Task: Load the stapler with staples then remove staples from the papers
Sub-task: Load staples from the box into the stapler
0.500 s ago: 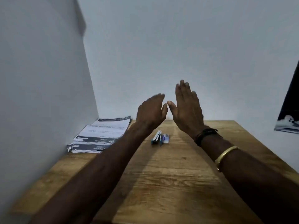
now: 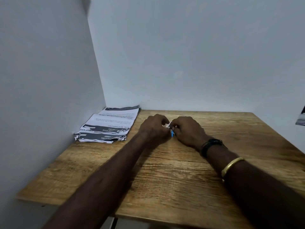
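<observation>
My left hand point(image 2: 153, 128) and my right hand point(image 2: 186, 131) rest side by side on the wooden table point(image 2: 165, 179), fingers curled and fingertips meeting. They cover the small blue stapler and the staple box. Only a blue sliver point(image 2: 172, 133) and a white bit point(image 2: 167, 125) show between the fingertips. The left hand's fingers close on the stapler side and the right hand's on the box side; the grip itself is hidden. A stack of printed papers point(image 2: 110, 124) lies at the table's far left corner, left of my left hand.
Pale walls close off the table on the left and at the back. A dark object point(image 2: 301, 116) shows at the right edge of the view. Bare wood lies between my forearms and to the right of my right hand.
Both hands were raised and open above the table; they have come down onto the stapler and staple box and closed over them. The view has tilted slightly.
</observation>
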`<state>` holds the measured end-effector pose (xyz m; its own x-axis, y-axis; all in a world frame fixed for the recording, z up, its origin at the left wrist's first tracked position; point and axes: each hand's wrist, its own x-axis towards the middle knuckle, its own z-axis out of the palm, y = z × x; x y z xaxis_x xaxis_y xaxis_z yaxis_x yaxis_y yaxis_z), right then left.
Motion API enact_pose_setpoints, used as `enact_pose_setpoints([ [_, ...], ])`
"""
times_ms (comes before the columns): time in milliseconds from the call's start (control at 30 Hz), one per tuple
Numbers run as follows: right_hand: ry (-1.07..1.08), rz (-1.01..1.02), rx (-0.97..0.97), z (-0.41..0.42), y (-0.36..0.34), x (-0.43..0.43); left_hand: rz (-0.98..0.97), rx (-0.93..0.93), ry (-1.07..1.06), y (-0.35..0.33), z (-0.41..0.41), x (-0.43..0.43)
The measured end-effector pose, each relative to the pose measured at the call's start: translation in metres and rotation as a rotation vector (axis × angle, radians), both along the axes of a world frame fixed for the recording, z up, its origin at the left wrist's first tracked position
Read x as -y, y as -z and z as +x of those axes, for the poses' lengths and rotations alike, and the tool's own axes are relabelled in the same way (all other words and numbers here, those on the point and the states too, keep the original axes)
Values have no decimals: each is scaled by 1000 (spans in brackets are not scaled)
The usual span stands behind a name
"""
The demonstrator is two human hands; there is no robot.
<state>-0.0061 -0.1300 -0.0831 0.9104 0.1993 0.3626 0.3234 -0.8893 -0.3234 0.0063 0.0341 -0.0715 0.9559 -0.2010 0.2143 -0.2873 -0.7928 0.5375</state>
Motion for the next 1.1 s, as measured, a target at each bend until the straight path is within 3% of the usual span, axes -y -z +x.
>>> enact_pose_setpoints([
  [233, -9, -31, -8, 10, 2, -1, 7, 62, 3, 20, 10, -1],
  [400, -39, 26, 83, 10, 6, -1, -231, 155, -44, 22, 13, -5],
  [700, -160, 226, 284, 20, 2, 1, -441, 267, -16, 17, 13, 0],
  [1100, -199, 348, 311, 24, 1, 1, -311, 349, -62, 8, 12, 2],
])
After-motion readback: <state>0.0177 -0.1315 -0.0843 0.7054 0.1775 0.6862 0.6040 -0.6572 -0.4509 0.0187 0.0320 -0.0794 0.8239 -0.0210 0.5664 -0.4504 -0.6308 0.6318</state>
